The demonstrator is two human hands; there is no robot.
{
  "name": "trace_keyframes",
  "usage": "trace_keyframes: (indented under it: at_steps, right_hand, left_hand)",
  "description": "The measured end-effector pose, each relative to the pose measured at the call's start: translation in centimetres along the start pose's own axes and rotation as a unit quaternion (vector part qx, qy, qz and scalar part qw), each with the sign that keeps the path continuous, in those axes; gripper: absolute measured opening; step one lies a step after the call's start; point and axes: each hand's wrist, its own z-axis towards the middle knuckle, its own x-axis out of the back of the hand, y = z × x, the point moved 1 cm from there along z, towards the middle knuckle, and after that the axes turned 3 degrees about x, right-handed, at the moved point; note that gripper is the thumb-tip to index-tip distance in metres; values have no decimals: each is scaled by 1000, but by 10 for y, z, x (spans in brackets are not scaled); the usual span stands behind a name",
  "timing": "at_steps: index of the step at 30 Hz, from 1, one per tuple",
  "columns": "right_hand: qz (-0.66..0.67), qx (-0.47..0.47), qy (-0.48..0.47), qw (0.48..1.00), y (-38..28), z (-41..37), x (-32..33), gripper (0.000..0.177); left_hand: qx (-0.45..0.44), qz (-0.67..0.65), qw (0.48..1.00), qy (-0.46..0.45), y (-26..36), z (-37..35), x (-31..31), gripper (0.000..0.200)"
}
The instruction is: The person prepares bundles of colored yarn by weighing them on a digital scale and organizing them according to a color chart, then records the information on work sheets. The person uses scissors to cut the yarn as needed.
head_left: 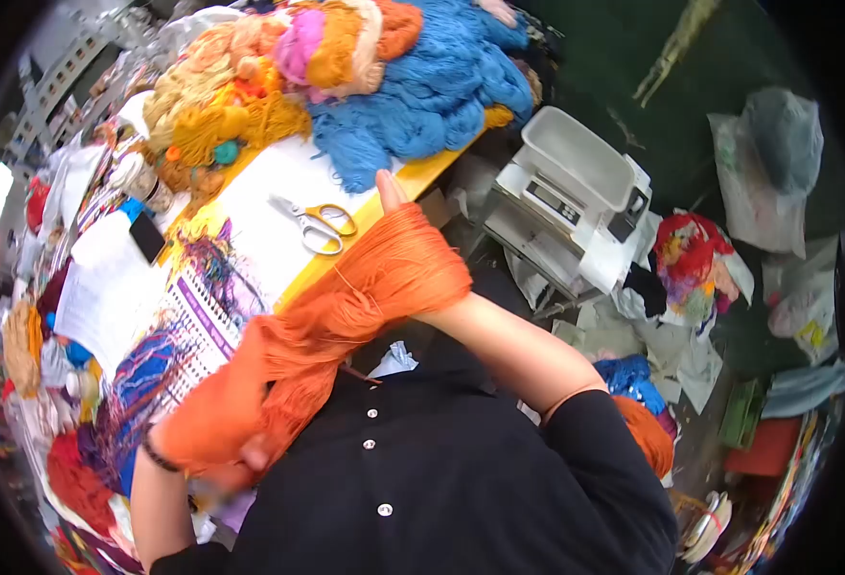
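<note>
An orange yarn skein (317,335) stretches diagonally between my two hands in front of my black shirt. My right hand (391,192) is inside its upper loop, with one finger pointing up and the rest covered by strands. The lower loop wraps around my left hand (250,455), whose fingertips are blurred at its edge. Scissors (319,225) with yellow and white handles lie on the table (293,278) beyond the skein. Blue yarn (422,96) is heaped near my right hand, and a spiral notebook (197,321) lies near the skein's left side.
Yellow and orange yarn (240,105) covers the table's far side. A phone (146,238) rests on papers at left. A scale with a grey tray (576,158) stands right of the table. Bagged yarn (695,264) sits beyond it. Another person's hand (499,11) shows at the top.
</note>
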Motion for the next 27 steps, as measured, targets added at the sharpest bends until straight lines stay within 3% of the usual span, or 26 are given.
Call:
trace_keyframes:
  at_steps: [1,2,3,4,5,6,8,9,11,12,13,14,15,16,18,19,20,21,22,23,24,26,27]
  right_hand:
    - [6,3,-38,999,-7,5,2,85]
    - [11,8,-75,997,-14,11,1,91]
    - [41,2,-88,995,-25,15,-4,87]
    - [67,-37,-133,988,-34,17,-10,83]
    - [78,-48,-149,985,-35,17,-20,77]
    - [89,-59,-165,981,-36,16,-30,71]
    - [45,-4,-199,979,-42,21,-38,71]
    - [-3,46,-221,974,-43,24,-40,71]
    - [23,49,-227,972,-32,29,-38,67]
    - [127,-46,-318,939,-25,29,-34,53]
    - [206,-156,-387,885,-17,29,-30,41]
    - [134,-49,-418,897,0,22,-30,32]
    - [161,-146,-412,885,0,14,-27,27]
    - [162,-145,-411,885,5,17,-27,27]
    - [180,-386,-596,680,23,15,-32,29]
    - [112,-389,-501,765,38,16,-44,25]
    - [-23,-219,-370,902,62,15,-61,18]
    - [-89,-208,-297,928,70,25,-76,15]
    - [-108,-137,-234,956,83,31,-91,20]
    - [-126,-65,-170,975,96,33,-103,26]
    - [-118,-65,-172,976,106,34,-112,26]
    - [-210,-185,-271,921,120,33,-132,33]
    - [-218,-196,-274,916,119,33,-131,35]
  left_hand:
    - [109,-129,981,-98,-31,-4,-28,30]
    - [207,-257,924,-191,-44,-11,-42,30]
    - [180,17,972,-150,-33,-1,-42,32]
    - [152,62,981,-102,-29,11,-46,31]
    - [80,-18,996,39,-18,23,-51,32]
    - [25,-124,987,95,-1,42,-48,41]
    - [-94,-332,933,104,22,78,-42,63]
    - [-104,-445,889,13,18,101,-60,65]
    - [-167,-613,719,-281,31,131,-72,64]
    - [-102,-649,687,-310,44,125,-74,53]
    - [-88,-622,705,-330,45,122,-74,47]
    - [-71,-593,722,-349,44,119,-72,41]
    - [-69,-629,710,-309,47,111,-62,30]
    - [-111,-662,691,-268,42,104,-55,27]
    - [-185,-652,722,-135,35,89,-31,33]
    - [-140,-671,721,-95,33,73,-16,37]
    - [-139,-670,725,-77,28,60,-1,41]
    - [-145,-695,701,-63,28,47,12,48]
    - [-182,-679,709,-55,28,39,23,50]
    - [-218,-662,716,-47,28,30,35,53]
    - [-253,-645,720,-37,29,22,46,56]
    - [-263,-652,710,24,28,0,65,61]
    - [-285,-634,718,34,30,-4,76,60]
